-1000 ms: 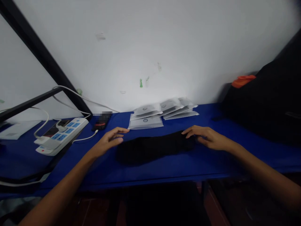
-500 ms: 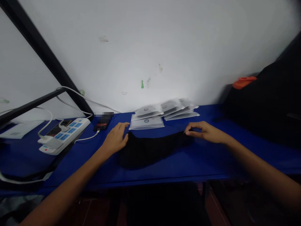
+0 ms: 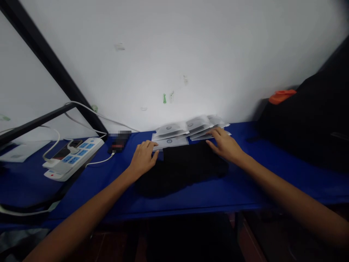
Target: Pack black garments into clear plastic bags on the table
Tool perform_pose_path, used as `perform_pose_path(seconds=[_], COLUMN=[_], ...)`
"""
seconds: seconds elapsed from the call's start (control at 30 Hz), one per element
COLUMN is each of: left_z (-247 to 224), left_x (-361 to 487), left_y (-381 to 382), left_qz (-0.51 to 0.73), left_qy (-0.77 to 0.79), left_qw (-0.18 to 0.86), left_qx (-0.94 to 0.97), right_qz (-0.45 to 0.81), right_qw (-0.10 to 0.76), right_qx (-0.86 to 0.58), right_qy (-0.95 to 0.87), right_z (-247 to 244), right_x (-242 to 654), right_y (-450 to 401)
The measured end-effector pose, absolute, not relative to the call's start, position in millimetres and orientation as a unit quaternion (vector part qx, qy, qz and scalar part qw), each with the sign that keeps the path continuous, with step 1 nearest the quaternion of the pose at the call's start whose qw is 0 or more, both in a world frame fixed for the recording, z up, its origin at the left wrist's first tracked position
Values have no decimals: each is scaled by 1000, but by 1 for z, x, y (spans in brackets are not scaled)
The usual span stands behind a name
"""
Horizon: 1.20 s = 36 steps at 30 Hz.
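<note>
A piece of black cloth [image 3: 182, 167], too dark to tell what kind of garment or fabric it is, lies spread on the blue tabletop [image 3: 114, 196] before me. At its left upper edge is my left hand [image 3: 144, 156], fingers apart and pointing forward. My right hand [image 3: 225, 145] is over the cloth's upper right corner with thumb and fingers spread. Neither hand grips the cloth visibly. Several frosted zip bags [image 3: 171, 128] with a dark round print lie piled just behind the cloth, near both hands' fingertips.
To the left a white power strip [image 3: 79, 156] with blue sockets carries plugs and cables. A dark phone [image 3: 120, 141] on a white cable lies near the wall. A large black bag-like shape [image 3: 305, 123] with an orange item [image 3: 282, 96] stands on the right.
My right hand has let go of the cloth's right corner and moved left and forward. The cloth's right part now lies folded further in. My left hand has shifted slightly right.
</note>
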<state>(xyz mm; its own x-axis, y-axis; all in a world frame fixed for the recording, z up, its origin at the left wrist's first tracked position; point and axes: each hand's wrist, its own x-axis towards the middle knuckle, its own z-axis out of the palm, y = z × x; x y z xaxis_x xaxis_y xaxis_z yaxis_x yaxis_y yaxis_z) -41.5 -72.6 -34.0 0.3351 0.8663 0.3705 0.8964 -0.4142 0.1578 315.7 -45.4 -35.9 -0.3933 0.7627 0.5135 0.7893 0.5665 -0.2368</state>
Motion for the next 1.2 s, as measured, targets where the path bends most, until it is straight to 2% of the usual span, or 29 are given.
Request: perform_pose_path(seconds=[0.07,0.17,0.27,0.5,0.63,0.7,0.77,0.83,0.9,1.0,1.1,1.2], left_z=[-34,-35,-38,-27,7,28,42,45,35,6,-23,-41], left_x=[-47,-54,-60,-61,-60,-60,-61,-58,-51,-39,-33,-34], left_y=[-85,-105,-114,-104,-120,-133,-144,-150,-150,-143,-135,-129], left_qz=[-198,-164,-126,-104,-168,-170,-85,-19,-37,-106,-80,-29], left_qy=[-503,-453,-448,-464,-425,-398,-353,-328,-350,-396,-398,-398], left_qw=[47,-28,-96,-117,-100,-182,-316,-398,-376,-236,-140,-107], left_qx=[-840,-876,-880,-872,-884,-883,-876,-857,-857,-881,-903,-911], right_qz=[4,74,108,119,212,311,422,475,435,293,195,150], right_qw=[260,179,150,208,260,243,194,165,173,169,102,56], right_qx=[-424,-380,-375,-388,-403,-391,-361,-344,-353,-373,-379,-383], right_qy=[-868,-904,-909,-890,-851,-832,-809,-793,-810,-864,-899,-910], right_z=[-37,-41,-49,-46,-18,-3,6,7,-1,-21,-43,-60], right_x=[316,322,330,335,346,354,358,355,344,324,311,307], right_y=[-57,-71,-78,-82,-93,-101,-109,-113,-115,-114,-114,-116])
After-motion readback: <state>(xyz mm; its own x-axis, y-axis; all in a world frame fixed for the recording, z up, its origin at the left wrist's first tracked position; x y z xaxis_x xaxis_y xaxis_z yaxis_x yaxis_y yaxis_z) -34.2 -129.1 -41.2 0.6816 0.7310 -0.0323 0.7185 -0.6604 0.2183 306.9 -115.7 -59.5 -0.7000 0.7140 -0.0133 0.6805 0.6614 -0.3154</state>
